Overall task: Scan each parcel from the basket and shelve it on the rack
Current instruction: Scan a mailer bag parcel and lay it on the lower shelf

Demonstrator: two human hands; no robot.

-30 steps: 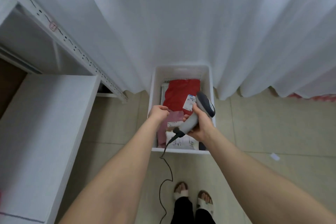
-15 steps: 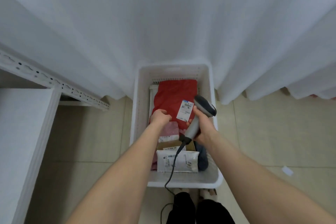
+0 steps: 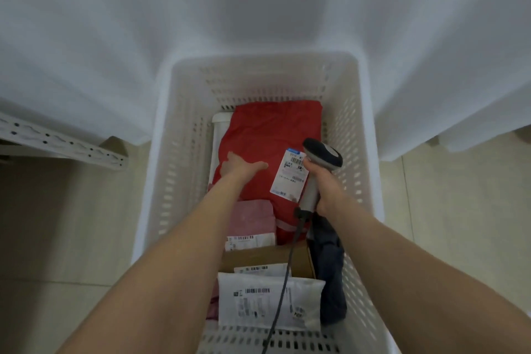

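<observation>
forearms come in from the bottom edge and reach into a white slotted basket [image 3: 365,152] that stands on a tiled floor [image 3: 459,224]. nearest in the basket lies a white parcel [image 3: 253,310] with a barcode sticker facing up. just beyond it sits a cardboard box [image 3: 267,256], with another barcode sticker showing at its near edge. a dark blue bundle [image 3: 330,273] fills the strip between these and the basket's right wall. past the box, on the left, lies a pink parcel [image 3: 253,217] with a white sticker at its near end.

a grey cable [image 3: 283,290] runs over the white parcel and the box up to a scanner [image 3: 323,156]. the right hand [image 3: 326,190] holds the scanner by its handle, fingers wrapped round it. the scanner's head sits just beside the far right corner of a white label [image 3: 290,178] stuck on a red parcel [image 3: 273,132].

the left hand [image 3: 242,167] rests palm down on the left part of the red parcel, thumb spread toward the label, fingers roughly straight though blurred. the red parcel fills the far half of the basket, its near end beside the pink parcel. a white item [image 3: 219,129] peeks out from under its far left side.

behind the basket hangs a white curtain [image 3: 258,8], reaching the floor. at the far left runs a white perforated rack beam [image 3: 57,142].
</observation>
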